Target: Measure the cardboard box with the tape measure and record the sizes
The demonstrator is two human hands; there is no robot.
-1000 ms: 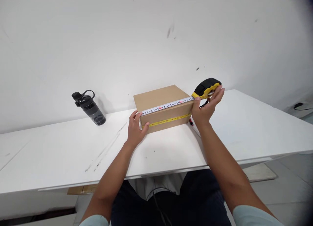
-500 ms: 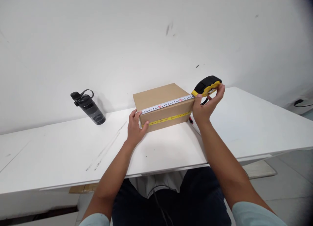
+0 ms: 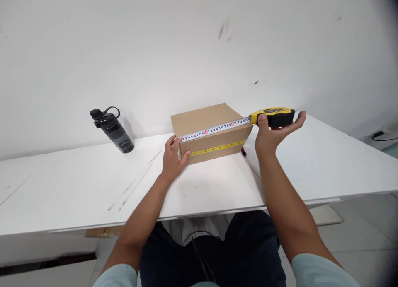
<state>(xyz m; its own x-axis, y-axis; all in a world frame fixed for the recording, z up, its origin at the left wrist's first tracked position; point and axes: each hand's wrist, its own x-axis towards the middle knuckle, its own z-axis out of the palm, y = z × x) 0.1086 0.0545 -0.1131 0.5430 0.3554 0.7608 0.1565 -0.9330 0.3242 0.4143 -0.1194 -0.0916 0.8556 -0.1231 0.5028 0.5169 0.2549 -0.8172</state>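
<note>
My left grip [image 3: 172, 159] clasps the brown cardboard box [image 3: 205, 117] on the white bench [image 3: 77, 187], my right grip [image 3: 270, 138] the yellow-and-black tape-measure case [image 3: 273, 116], seemingly to keep the white numbered blade [image 3: 216, 129] straight.

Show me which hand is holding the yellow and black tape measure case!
The right hand: it holds the yellow and black case just past the box's right end. The left hand is at the box's left end instead.
</note>
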